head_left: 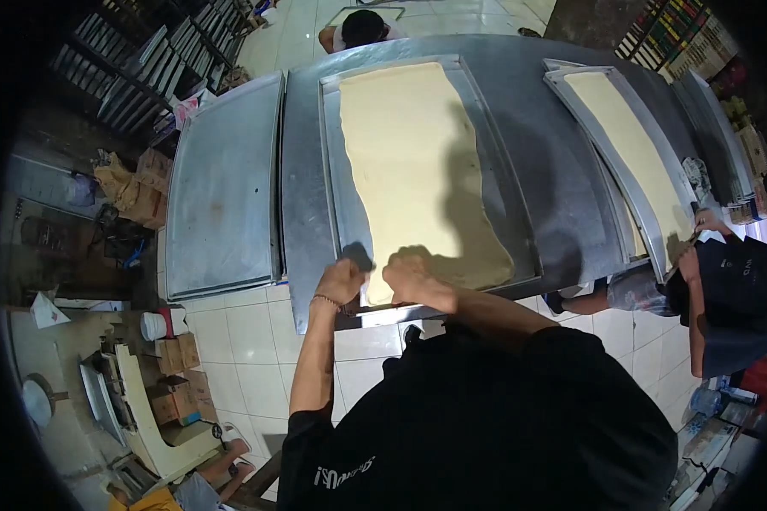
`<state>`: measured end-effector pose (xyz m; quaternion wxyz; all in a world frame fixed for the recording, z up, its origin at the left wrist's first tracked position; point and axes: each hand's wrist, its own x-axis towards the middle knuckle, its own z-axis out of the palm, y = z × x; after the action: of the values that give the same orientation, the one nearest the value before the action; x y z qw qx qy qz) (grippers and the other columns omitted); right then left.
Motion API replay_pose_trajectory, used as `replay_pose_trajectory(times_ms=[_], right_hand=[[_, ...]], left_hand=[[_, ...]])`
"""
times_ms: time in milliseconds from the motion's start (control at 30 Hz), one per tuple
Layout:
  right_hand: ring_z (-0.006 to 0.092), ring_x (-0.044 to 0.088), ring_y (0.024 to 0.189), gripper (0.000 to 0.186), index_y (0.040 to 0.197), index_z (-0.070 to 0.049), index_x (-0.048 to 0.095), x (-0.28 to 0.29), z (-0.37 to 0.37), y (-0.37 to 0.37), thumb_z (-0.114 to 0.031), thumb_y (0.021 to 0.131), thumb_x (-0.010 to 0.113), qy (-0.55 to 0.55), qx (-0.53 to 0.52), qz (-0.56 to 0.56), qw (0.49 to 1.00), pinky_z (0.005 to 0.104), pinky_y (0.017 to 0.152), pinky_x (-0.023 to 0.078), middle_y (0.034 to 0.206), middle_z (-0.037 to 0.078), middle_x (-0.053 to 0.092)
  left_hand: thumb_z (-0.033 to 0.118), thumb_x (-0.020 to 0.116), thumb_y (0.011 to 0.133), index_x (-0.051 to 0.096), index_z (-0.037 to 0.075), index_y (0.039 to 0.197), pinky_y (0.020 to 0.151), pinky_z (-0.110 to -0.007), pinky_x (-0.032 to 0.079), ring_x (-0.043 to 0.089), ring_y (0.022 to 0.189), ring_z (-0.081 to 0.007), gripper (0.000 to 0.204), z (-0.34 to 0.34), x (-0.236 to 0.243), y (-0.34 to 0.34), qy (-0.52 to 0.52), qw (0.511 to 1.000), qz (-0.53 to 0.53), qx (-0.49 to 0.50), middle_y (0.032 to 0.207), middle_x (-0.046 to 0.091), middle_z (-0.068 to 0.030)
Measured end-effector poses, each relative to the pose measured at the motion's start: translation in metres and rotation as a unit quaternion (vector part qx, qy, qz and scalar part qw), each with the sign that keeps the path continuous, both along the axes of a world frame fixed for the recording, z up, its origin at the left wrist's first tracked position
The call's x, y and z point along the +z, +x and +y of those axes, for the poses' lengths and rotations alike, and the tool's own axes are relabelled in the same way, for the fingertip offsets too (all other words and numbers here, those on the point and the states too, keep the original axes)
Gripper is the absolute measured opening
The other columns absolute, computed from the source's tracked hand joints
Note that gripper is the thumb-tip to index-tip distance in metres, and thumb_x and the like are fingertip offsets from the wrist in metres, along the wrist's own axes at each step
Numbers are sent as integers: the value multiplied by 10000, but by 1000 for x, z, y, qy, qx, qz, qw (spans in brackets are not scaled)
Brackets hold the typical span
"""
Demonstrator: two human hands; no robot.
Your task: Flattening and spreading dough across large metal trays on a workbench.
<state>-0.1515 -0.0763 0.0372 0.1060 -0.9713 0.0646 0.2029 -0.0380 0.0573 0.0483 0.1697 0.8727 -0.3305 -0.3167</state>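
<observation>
A long sheet of pale dough [409, 162] lies on a shallow metal tray [507, 196] on the steel table, with a shadow over its right side. My left hand [343, 279] is closed at the tray's near left corner, just left of the dough; what its fingers hold is hidden. My right hand [407, 277] rests at the dough's near end, a little right of the left one, with curled fingers; I cannot tell what, if anything, is in them.
Stacked trays [217, 196] lie left. At right, a co-worker [729, 294] grips a tray of dough [618, 140]. Another person's head [363, 30] shows beyond the table [554, 221]. Racks [141, 68], cardboard boxes [177, 400] and a cream-coloured machine [132, 387] stand around.
</observation>
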Motion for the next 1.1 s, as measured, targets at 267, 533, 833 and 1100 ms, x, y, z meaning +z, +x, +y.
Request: replay_pose_trajectory(times_ms=[267,533,833,1100], right_hand=[[245,605,620,275,773,-10,640,-76,-196,-36,-284,776,667,-9,-560,-355,749,331,567,481,734,126,650],[251,527,512,323,819,62,615,-53,-225,-8,-260,819,602,342,-627,-270,646,369,495,427,657,132,611],[276,597,668,369,958,53,625,-25,-162,-53,-278,796,629,134,-589,-137,785,359,620,473,792,179,644],[308,631,759,338,940,55,625,-31,-186,-87,-241,780,653,335,-598,-228,692,363,664,495,807,186,643]], left_hand=[[216,650,760,601,-61,923,670,-347,492,616,744,-318,326,-91,-55,10,-163,960,-101,205,768,627,-170],[210,611,767,610,-59,875,644,-354,498,594,668,-297,290,-105,-75,69,-259,817,110,503,742,624,-178],[192,579,792,640,-2,909,607,-364,501,584,619,-266,235,-77,-56,8,-36,958,-122,256,741,638,-133],[276,583,787,619,-43,870,508,-345,506,595,547,-305,332,-68,-56,17,-260,886,37,382,723,629,-189]])
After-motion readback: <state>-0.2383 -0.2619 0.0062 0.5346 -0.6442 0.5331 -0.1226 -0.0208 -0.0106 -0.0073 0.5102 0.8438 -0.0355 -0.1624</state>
